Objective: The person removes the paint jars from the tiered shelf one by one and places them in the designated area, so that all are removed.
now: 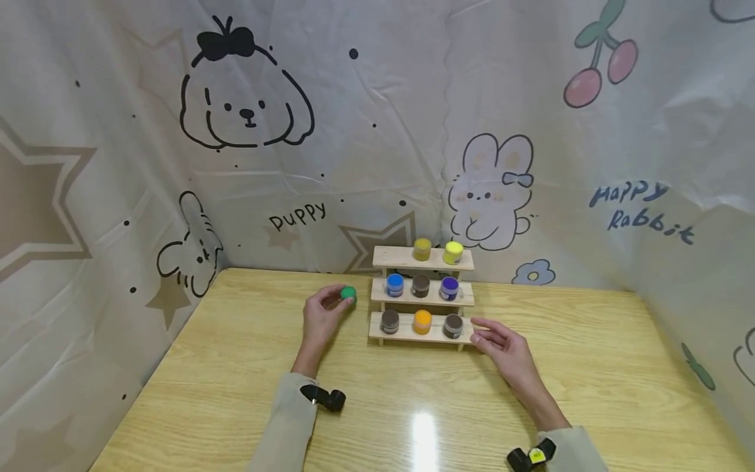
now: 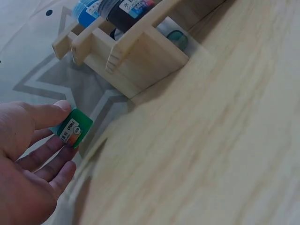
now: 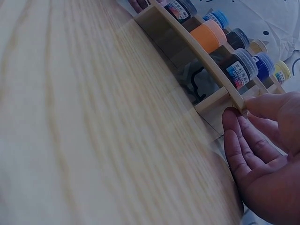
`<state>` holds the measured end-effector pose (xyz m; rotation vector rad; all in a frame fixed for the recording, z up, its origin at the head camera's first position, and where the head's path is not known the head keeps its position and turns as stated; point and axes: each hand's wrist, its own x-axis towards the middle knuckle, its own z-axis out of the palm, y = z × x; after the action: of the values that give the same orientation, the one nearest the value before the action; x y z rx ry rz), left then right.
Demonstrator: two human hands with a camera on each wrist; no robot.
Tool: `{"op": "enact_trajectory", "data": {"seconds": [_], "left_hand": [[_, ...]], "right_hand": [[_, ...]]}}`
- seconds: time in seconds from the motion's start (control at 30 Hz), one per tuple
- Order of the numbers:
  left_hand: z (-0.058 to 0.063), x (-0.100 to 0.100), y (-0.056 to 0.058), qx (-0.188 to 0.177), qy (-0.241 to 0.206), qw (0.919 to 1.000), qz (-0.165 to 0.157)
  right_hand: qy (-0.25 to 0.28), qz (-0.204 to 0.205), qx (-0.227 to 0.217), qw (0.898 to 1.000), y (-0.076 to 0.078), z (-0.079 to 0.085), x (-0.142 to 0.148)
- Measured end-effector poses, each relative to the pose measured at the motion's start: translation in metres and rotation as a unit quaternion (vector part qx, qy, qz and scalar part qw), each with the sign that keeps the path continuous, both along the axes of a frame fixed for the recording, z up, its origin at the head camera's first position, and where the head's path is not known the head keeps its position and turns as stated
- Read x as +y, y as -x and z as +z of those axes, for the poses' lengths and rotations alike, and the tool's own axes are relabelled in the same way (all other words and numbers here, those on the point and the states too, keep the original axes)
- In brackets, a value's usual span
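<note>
A small green-lidded paint jar [image 1: 348, 294] is pinched between the thumb and fingertips of my left hand [image 1: 320, 318], left of a three-tier wooden display stand [image 1: 395, 259]. In the left wrist view the jar [image 2: 75, 129] lies tilted, its printed label showing. My right hand [image 1: 510, 357] is at the right end of the stand's lowest tier. The right wrist view shows its thumb [image 3: 267, 106] and fingers pinching that end of the board. The lowest tier carries a dark jar [image 1: 390, 322], an orange jar [image 1: 422, 322] and another dark jar [image 1: 453, 326].
On the middle tier stand a blue jar [image 1: 394, 284], a dark brown jar [image 1: 421, 286] and a purple jar [image 1: 449, 288]. An ochre jar [image 1: 421, 249] and a bright yellow jar [image 1: 453, 252] share the top tier. Printed cloth [image 1: 377, 164] hangs behind the wooden table [image 1: 236, 367].
</note>
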<state>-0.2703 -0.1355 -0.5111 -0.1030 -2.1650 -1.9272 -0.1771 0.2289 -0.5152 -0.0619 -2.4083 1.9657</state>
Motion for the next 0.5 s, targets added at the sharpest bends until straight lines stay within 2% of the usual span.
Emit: {"op": "enact_trajectory", "data": {"seconds": [0.27,0.5], "left_hand": [[-0.0106,-0.0037,-0.0016,-0.003,0.049,0.9988,0.003],[-0.0105,-0.0030,-0.0008,0.010,0.100,0.9949,0.004]], "right_hand": [[0.000,0.001,-0.004,1.000,-0.0015,-0.0018,-0.0011],[-0.011,0.005,-0.001,1.000,-0.0006,0.0010,-0.0018]]}}
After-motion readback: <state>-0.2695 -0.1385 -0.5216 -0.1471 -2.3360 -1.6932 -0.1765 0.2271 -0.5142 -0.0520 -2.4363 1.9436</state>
